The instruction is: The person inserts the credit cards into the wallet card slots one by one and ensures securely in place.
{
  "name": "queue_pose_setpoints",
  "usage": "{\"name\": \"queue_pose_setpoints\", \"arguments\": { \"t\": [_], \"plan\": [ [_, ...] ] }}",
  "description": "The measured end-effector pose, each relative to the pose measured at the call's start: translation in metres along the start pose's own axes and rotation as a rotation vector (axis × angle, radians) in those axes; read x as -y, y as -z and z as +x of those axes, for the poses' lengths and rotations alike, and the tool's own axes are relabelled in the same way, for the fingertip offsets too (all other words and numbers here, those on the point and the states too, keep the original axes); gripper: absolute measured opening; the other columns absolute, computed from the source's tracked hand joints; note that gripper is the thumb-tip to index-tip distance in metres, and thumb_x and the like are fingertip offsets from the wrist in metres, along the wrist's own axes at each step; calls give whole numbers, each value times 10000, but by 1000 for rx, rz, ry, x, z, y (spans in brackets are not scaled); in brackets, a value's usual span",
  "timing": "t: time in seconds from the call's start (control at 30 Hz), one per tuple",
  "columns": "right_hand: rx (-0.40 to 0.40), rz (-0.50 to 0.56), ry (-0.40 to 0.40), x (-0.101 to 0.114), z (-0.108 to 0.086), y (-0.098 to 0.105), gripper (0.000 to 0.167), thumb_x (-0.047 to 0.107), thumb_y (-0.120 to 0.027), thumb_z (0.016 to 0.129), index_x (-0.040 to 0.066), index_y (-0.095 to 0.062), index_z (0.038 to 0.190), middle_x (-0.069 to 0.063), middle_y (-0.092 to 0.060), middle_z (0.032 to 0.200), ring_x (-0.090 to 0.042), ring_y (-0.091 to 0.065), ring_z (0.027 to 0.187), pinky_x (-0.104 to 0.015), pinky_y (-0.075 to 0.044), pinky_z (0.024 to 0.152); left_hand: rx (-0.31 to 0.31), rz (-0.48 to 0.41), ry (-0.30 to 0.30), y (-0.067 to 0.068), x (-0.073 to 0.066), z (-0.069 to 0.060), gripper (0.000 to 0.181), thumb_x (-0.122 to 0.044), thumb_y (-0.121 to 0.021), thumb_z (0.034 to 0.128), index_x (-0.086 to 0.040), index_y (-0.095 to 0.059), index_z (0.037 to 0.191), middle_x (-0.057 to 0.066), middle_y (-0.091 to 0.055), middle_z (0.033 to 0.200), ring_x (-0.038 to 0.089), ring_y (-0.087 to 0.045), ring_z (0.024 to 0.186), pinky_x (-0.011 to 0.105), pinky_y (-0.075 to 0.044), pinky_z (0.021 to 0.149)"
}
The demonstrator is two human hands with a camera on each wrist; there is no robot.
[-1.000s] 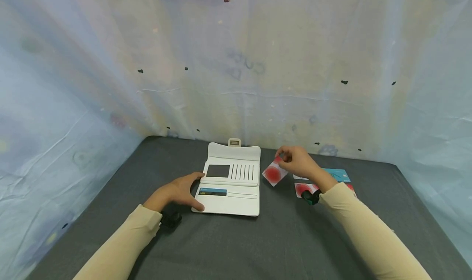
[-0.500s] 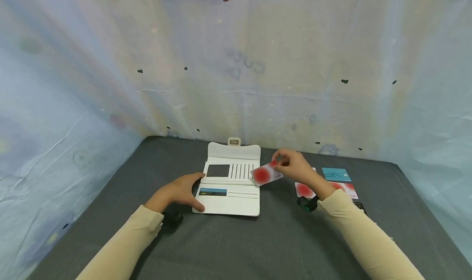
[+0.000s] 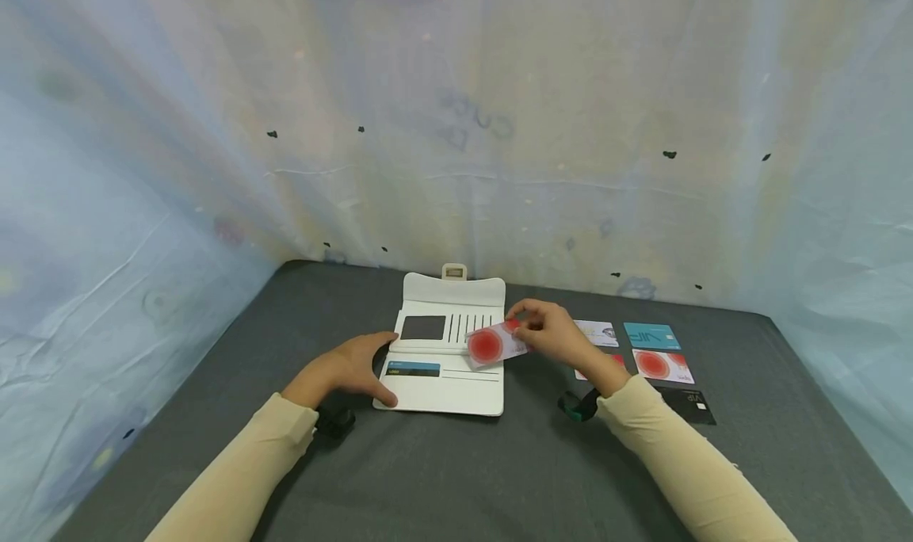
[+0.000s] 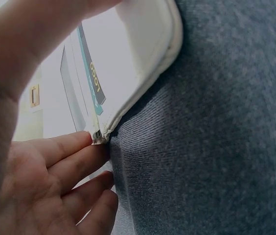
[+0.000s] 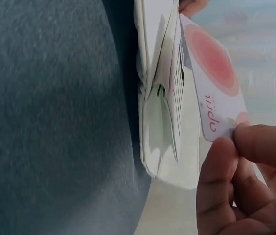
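Note:
A white wallet lies unfolded on the table, with its strap end at the back and card slots facing up. One blue-and-black card sits in its lower-left pocket. My left hand touches the wallet's left edge, thumb at the near corner and fingers by the fold; the left wrist view shows the fingertips against the spine. In my right hand, thumb and fingers pinch one end of a white card with red circles. The right wrist view shows that card held tilted above the wallet's slots.
Right of the wallet lie several cards: a white one, a teal one, a red-and-white one and a black one. My right forearm partly covers another red-and-white card. A patterned curtain hangs behind the dark table.
My right hand has moved left with the red-circled card, bringing it from beside the wallet to over its right half. My left hand has stayed on the wallet's edge.

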State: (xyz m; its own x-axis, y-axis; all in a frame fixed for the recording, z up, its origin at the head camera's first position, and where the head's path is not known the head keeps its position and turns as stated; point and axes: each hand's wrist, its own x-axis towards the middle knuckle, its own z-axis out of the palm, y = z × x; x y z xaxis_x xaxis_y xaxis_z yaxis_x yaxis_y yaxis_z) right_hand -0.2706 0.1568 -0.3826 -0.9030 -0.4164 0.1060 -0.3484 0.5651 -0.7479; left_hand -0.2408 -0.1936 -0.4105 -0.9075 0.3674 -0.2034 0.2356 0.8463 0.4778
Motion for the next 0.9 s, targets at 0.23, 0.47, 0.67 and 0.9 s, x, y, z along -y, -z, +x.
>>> {"name": "queue_pose_setpoints", "arguments": {
  "t": [0.23, 0.47, 0.67, 0.9],
  "plan": [
    [5, 14, -4, -1, 5, -12, 207, 59, -642, 878, 128, -656, 1072, -63, -662, 704, -132, -512, 555, -284, -459, 546, -3, 8, -6, -2, 2, 2, 1121, -455, -900, 567, -36, -373, 1463, 187, -435, 1465, 378, -421, 1342, 540, -368, 1065],
    [3, 5, 0, 2, 7, -18, 203, 67, -651, 870, 116, -661, 1067, -77, -679, 730, -124, -519, 565, -275, -466, 548, -8, -1, -12, -2, 3, 2, 1117, -456, -900, 570, -34, -375, 1461, 190, -436, 1463, 384, -419, 1341, 544, -368, 1064],
    [11, 19, -9, 1, 8, -22, 189, 80, -650, 880, 113, -660, 1067, -123, -678, 745, -129, -519, 560, -277, -463, 552, -10, -5, -12, -1, 2, 1, 1112, -452, -899, 576, -39, -373, 1464, 192, -434, 1465, 389, -418, 1341, 551, -370, 1058],
    [-28, 24, -14, 0, 9, -24, 171, 78, -665, 878, 105, -672, 1046, -102, -675, 740, -129, -504, 561, -271, -449, 543, -7, -7, -11, -1, 1, 0, 1106, -455, -895, 582, -48, -372, 1467, 195, -437, 1462, 399, -421, 1335, 560, -378, 1047]
  ]
}}
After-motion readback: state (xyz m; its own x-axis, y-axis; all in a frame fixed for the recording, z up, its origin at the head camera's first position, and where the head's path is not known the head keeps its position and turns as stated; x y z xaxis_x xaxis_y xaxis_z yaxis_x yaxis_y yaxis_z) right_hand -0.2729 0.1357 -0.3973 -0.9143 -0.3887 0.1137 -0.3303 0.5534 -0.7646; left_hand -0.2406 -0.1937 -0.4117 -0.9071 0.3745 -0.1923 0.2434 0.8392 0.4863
